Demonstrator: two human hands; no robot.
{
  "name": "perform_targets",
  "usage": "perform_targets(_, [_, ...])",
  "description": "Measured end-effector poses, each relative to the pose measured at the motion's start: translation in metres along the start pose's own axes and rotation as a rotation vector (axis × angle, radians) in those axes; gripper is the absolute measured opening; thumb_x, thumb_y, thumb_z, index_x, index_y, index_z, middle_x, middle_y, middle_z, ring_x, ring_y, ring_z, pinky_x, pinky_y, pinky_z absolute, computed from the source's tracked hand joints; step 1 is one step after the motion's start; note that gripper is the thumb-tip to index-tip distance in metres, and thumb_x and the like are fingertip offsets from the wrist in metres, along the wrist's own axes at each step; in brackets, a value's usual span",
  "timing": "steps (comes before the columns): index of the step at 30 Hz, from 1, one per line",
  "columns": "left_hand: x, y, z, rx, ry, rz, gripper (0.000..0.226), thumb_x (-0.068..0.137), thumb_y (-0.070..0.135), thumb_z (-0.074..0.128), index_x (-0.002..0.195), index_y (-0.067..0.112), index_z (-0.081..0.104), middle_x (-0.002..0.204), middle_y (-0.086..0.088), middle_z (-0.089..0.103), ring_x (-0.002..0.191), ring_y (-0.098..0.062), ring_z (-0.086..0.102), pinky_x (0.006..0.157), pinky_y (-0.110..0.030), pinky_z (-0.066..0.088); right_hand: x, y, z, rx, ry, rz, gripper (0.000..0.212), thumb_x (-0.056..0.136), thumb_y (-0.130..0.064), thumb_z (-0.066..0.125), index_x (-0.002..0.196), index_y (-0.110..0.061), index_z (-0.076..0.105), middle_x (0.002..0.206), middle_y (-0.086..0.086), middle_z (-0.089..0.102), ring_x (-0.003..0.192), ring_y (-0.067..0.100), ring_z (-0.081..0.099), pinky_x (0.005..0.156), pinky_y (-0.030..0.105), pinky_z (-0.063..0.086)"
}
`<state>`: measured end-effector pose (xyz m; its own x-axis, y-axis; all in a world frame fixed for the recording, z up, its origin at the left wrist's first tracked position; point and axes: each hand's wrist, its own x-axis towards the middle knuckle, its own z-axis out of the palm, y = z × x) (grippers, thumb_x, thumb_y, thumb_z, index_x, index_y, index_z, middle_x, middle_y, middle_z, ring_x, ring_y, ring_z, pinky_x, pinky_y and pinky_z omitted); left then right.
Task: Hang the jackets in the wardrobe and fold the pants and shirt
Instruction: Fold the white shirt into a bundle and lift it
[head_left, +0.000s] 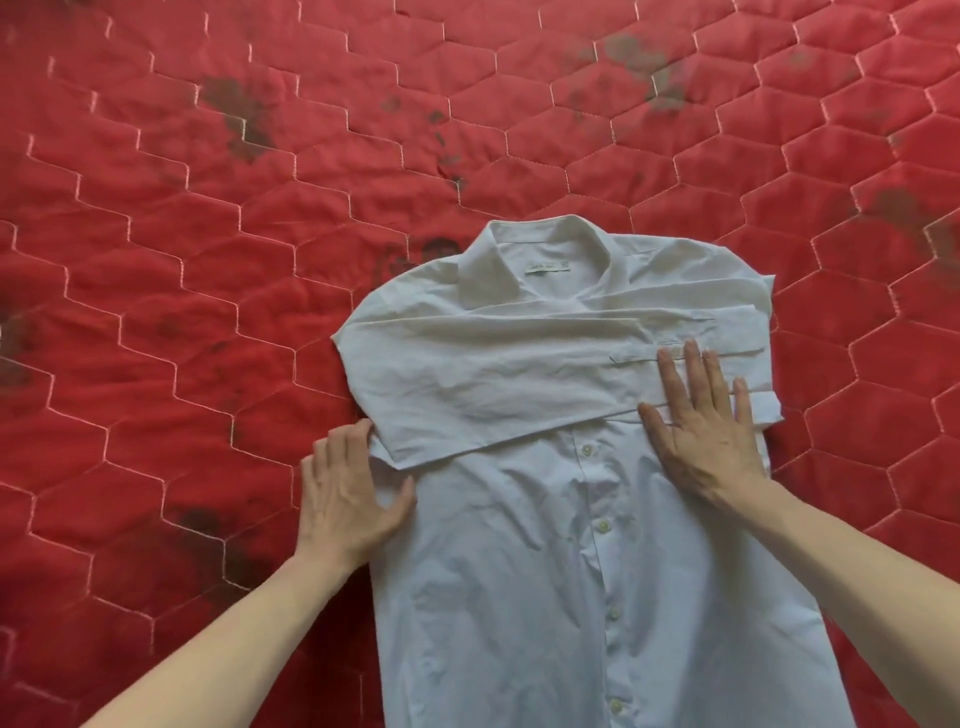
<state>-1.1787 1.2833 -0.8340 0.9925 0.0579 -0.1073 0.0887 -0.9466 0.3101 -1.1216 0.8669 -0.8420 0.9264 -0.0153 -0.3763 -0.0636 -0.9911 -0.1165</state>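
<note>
A white button-up shirt (545, 545) lies face up on the red quilted mattress (208, 260), collar pointing away from me. Both sleeves are folded across the chest, cuffs ending at the right side. My right hand (701, 421) lies flat with straight, spread fingers on the folded sleeve near the cuffs. At the shirt's left edge, my left hand (348, 488) touches the fabric with fingers tucked at the fold of the sleeve and thumb lying on the shirt front. No jackets or pants are in view.
The red mattress with its hexagon stitching and dark stains fills the whole view around the shirt. The shirt's lower hem runs out of the frame at the bottom.
</note>
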Motion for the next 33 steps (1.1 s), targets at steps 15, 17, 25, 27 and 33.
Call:
perform_targets(15, [0.006,-0.001,-0.018,-0.209,-0.055,-0.282,0.020,0.098,0.040,0.044,0.085,0.026,0.047,0.070,0.003,0.062,0.069,-0.033,0.059,0.067,-0.043,0.044,0.008,-0.001,-0.014,-0.012,-0.203,0.023,0.077,0.094,-0.077,-0.003,0.153,-0.043,-0.036,0.157,-0.011,-0.051,0.148,0.012,-0.043,0.124,0.047,-0.023])
perform_targets(17, [0.014,-0.012,-0.026,-0.279,-0.076,-0.247,0.024,0.096,0.045,0.031,0.090,0.030,0.049,0.076,0.011,0.061,0.072,-0.023,0.058,0.069,-0.041,0.043,0.006,-0.002,-0.017,-0.007,-0.157,0.020,0.080,0.097,-0.072,0.009,0.162,-0.037,-0.022,0.168,-0.003,-0.035,0.156,0.018,-0.030,0.126,0.049,-0.015])
perform_targets(25, [0.144,-0.001,-0.026,-0.597,0.001,-0.482,0.027,0.105,0.035,0.053,0.087,0.015,0.056,0.080,0.005,0.053,0.081,-0.023,0.050,0.071,-0.038,0.039,0.035,-0.033,-0.038,0.125,0.311,-0.134,0.060,0.106,-0.044,0.031,0.156,-0.014,0.044,0.164,0.013,0.038,0.153,0.034,0.032,0.123,0.056,0.026])
perform_targets(27, [0.165,0.000,-0.029,-0.604,0.057,-0.410,0.034,0.108,0.026,0.045,0.077,0.014,0.047,0.073,0.005,0.045,0.076,-0.022,0.042,0.067,-0.038,0.033,0.051,-0.038,-0.038,0.084,0.235,-0.147,0.062,0.107,-0.047,0.025,0.163,-0.021,0.032,0.171,0.006,0.025,0.159,0.028,0.019,0.127,0.054,0.016])
perform_targets(33, [0.179,-0.004,-0.029,-0.572,0.173,-0.431,0.025,0.111,0.026,0.040,0.093,0.010,0.049,0.079,0.003,0.051,0.082,-0.024,0.048,0.070,-0.035,0.032,0.081,-0.033,-0.024,-0.011,0.045,-0.103,0.076,0.099,-0.069,0.007,0.165,-0.036,-0.010,0.174,-0.007,-0.016,0.160,0.017,-0.017,0.128,0.049,-0.007])
